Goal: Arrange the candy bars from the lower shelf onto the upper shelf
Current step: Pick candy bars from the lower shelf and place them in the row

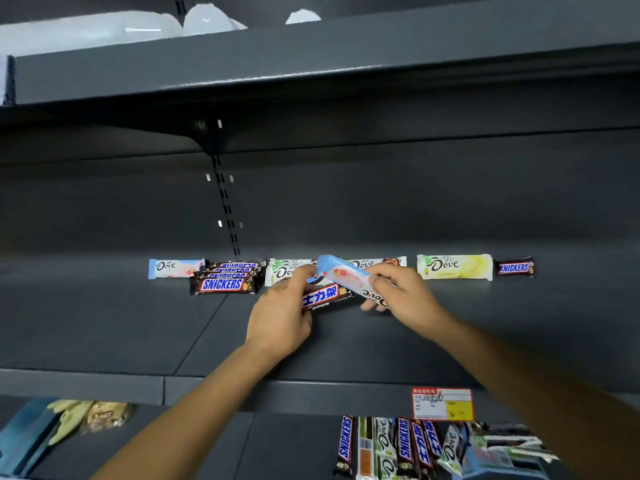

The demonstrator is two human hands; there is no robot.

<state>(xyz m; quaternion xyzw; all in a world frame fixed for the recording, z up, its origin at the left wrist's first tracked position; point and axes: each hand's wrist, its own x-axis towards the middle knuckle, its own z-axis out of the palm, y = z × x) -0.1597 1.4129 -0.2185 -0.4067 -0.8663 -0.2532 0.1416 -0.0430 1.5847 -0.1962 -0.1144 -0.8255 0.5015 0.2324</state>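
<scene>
Upper dark grey metal shelf point(104, 323): a row of candy bars lies along its back edge. From the left end these are:
- a blue-and-white Dove bar point(175, 268);
- a stack of brown Snickers bars point(223, 280);
- a green-and-white Dove bar point(282, 271), partly hidden behind the hands;
- a white Dove bar with an orange end point(379, 262);
- a yellow-and-white Dove bar point(454, 267);
- a single short Snickers bar point(515, 268) nearest the right end.

Left hand point(280, 313): the grip is curled round the left end of a brown bar with blue Chinese lettering point(323, 295). The bar projects to the right of the grip, roughly level, above the middle of the shelf.

Right hand point(405, 292): the grip pinches the lower right end of a pale blue Dove bar with a pink print point(343, 275). The bar rises tilted up and left from the grip. Its free end is in front of the back row, and its body crosses over the right end of the brown lettered bar.

Lower shelf point(294, 445): a loose pile of Snickers and Dove bars point(403, 445) lies right of centre at its front. A red-and-yellow price tag point(442, 403) sits on the shelf edge above the pile.
</scene>
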